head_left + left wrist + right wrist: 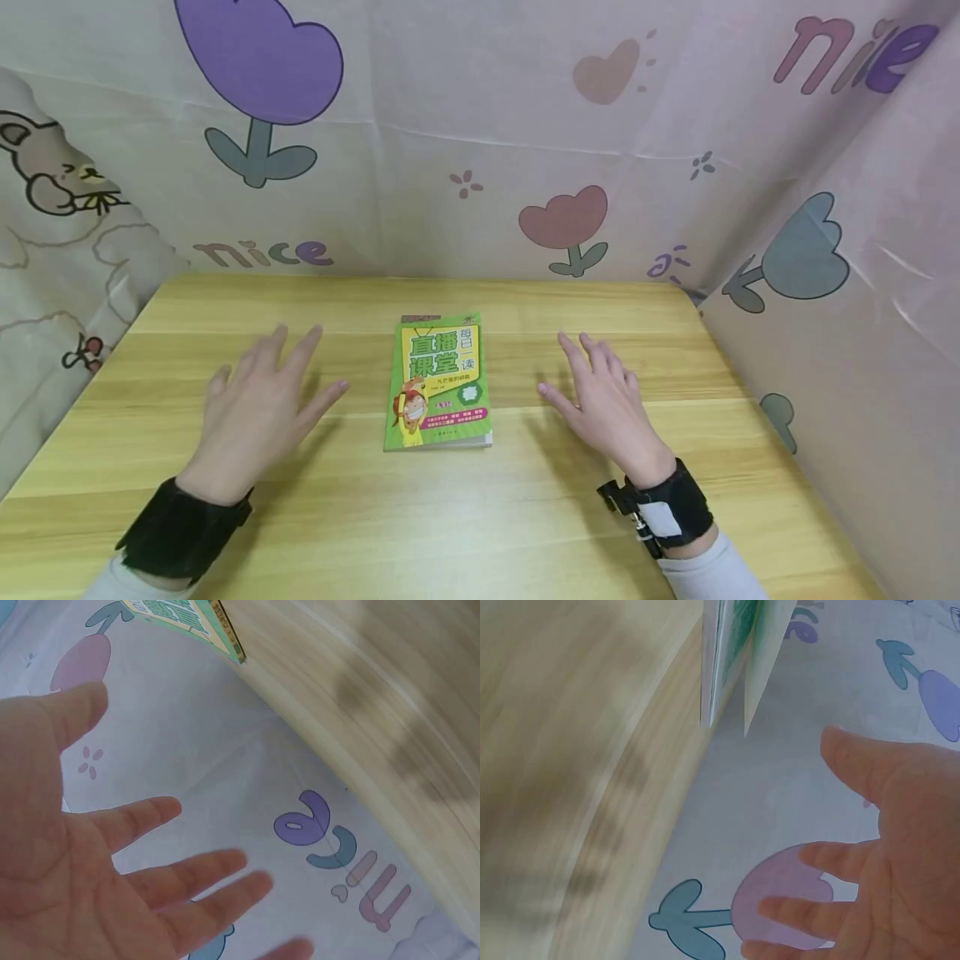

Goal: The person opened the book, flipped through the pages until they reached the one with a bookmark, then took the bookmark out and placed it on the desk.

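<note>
A green and yellow book (442, 383) with large green characters and a cartoon child on its cover lies on the wooden table, between the two hands. To its left is the left hand (258, 400), fingers spread, holding nothing and apart from the book. On the other side the right hand (603, 400) also has its fingers spread and holds nothing. The left wrist view shows the left palm (82, 877) with part of the book (187, 622) at the top. In the right wrist view, the book's page edges (731, 660) appear slightly parted beyond the right hand (900, 840).
The table (450, 517) has a light wood grain. A pale cloth (420, 75) printed with flowers, hearts and the word "nice" hangs behind it and along both sides. Black bands (187, 529) are strapped round both wrists, the right one carrying a small device (637, 517).
</note>
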Demonstrator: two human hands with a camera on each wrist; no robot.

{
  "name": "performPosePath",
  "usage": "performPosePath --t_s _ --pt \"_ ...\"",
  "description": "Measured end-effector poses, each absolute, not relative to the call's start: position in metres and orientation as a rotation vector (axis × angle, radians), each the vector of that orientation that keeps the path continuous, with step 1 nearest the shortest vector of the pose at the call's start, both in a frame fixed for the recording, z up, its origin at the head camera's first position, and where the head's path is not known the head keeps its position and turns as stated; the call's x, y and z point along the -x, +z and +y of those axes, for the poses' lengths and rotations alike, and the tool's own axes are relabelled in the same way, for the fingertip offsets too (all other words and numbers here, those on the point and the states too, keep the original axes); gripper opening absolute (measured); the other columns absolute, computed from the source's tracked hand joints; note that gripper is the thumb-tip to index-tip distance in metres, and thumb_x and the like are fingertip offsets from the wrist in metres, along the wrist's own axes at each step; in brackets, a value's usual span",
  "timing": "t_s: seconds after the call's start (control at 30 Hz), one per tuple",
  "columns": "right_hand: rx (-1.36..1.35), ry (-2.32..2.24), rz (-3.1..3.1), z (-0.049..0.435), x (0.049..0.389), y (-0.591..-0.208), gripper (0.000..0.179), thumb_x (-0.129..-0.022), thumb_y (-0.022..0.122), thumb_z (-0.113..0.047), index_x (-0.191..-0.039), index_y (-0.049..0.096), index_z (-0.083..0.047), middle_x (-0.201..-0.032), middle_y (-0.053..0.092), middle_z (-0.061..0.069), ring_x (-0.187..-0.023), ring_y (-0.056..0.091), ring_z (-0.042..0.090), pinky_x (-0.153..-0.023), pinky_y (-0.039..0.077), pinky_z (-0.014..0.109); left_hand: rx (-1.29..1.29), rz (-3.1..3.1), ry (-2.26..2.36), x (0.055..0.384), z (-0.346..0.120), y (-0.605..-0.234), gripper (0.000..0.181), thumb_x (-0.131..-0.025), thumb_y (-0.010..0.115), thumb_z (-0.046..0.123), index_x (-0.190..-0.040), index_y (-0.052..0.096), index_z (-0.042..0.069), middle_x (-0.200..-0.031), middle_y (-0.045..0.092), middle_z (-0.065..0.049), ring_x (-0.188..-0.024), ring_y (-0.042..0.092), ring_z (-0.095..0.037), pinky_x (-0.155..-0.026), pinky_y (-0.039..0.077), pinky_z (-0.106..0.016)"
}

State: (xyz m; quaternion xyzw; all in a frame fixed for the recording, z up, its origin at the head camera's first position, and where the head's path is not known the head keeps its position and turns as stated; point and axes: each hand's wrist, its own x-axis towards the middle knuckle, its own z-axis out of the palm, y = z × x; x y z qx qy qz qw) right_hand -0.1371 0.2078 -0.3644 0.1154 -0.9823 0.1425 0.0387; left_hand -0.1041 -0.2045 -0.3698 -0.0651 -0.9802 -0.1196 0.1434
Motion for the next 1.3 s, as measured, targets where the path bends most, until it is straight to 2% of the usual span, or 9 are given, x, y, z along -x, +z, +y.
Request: performPosePath --t_s 0.13,0.2,0.37,0.53,0.67,0.83,0.97,1.07,1.3 --pt "-0.397 0.507 -3.031 0.206 0.138 -0.366 0.081 -0.106 0.063 -0.053 -0.169 0.032 -0.013 -0.171 0.035 0.026 -0.155 0.035 0.054 -0.119 0.029 0.08 0.279 -2.829 -0.391 0.106 -0.201 -0.368 0.079 -0.098 0.076 0.046 -0.16 0.047 0.005 -0.149 0.052 -0.042 -0.127 0.058 -0.065 -0.084 0.053 -0.08" --pt "-0.44 0.533 -3.023 0.204 0.14 -0.368 0.08 -0.105 0.064 -0.052 -0.167 0.037 -0.009 -0.166 0.044 0.026 -0.15 0.046 0.051 -0.118 0.036 0.075 0.31 -2.842 -0.411 0.108 -0.198 -0.367 0.077 -0.098 0.077 0.043 -0.157 0.049 0.003 -0.144 0.057 -0.041 -0.119 0.064 -0.062 -0.078 0.058 -0.073" --pt "-0.515 0.635 -3.026 0.197 0.144 -0.37 0.071 -0.105 0.064 -0.051 -0.157 0.052 -0.004 -0.152 0.061 0.023 -0.133 0.065 0.043 -0.109 0.053 0.062 0.359 -2.879 -0.428 0.114 -0.185 -0.366 0.074 -0.096 0.08 0.041 -0.153 0.054 0.001 -0.135 0.067 -0.035 -0.109 0.072 -0.053 -0.074 0.063 -0.061" --pt "-0.518 0.791 -3.094 0.186 0.153 -0.374 0.062 -0.106 0.065 -0.049 -0.149 0.061 -0.005 -0.137 0.073 0.017 -0.113 0.076 0.03 -0.097 0.062 0.049 0.415 -2.918 -0.441 0.12 -0.168 -0.366 0.069 -0.097 0.079 0.04 -0.15 0.057 0.002 -0.133 0.069 -0.032 -0.111 0.073 -0.049 -0.078 0.064 -0.059" --pt "-0.537 0.85 -3.125 0.176 0.161 -0.376 0.057 -0.106 0.067 -0.045 -0.145 0.065 -0.004 -0.118 0.079 0.011 -0.098 0.076 0.019 -0.089 0.063 0.04 0.465 -2.956 -0.469 0.124 -0.153 -0.369 0.067 -0.098 0.079 0.039 -0.15 0.058 0.002 -0.137 0.068 -0.03 -0.118 0.071 -0.047 -0.087 0.063 -0.061" --pt "-0.584 0.918 -3.146 0.164 0.169 -0.378 0.053 -0.106 0.068 -0.041 -0.142 0.067 -0.002 -0.111 0.079 0.008 -0.093 0.075 0.016 -0.086 0.063 0.037 0.486 -2.998 -0.494 0.128 -0.137 -0.375 0.065 -0.097 0.079 0.04 -0.148 0.061 0.003 -0.137 0.069 -0.027 -0.121 0.07 -0.044 -0.092 0.062 -0.061" --pt "-0.61 0.969 -3.161 0.156 0.175 -0.382 0.052 -0.104 0.071 -0.041 -0.14 0.069 -0.003 -0.108 0.08 0.007 -0.093 0.074 0.015 -0.086 0.062 0.036 0.516 -3.012 -0.477 0.131 -0.128 -0.382 0.06 -0.097 0.079 0.041 -0.142 0.066 0.004 -0.131 0.071 -0.024 -0.111 0.073 -0.037 -0.084 0.063 -0.054" --pt "-0.608 1.004 -3.174 0.153 0.18 -0.385 0.048 -0.101 0.075 -0.04 -0.133 0.072 -0.006 -0.106 0.08 0.006 -0.091 0.073 0.014 -0.084 0.061 0.034 0.542 -3.012 -0.473 0.133 -0.123 -0.388 0.055 -0.096 0.079 0.039 -0.137 0.069 0.005 -0.12 0.072 -0.02 -0.094 0.07 -0.029 -0.071 0.06 -0.043" --pt "-0.631 1.02 -3.205 0.15 0.186 -0.39 0.022 -0.096 0.082 -0.032 -0.103 0.076 -0.012 -0.084 0.073 -0.002 -0.066 0.057 0.012 -0.061 0.046 0.025 0.578 -3.004 -0.485 0.135 -0.117 -0.397 0.049 -0.094 0.083 0.038 -0.129 0.072 0.006 -0.106 0.069 -0.014 -0.077 0.058 -0.021 -0.06 0.048 -0.032"
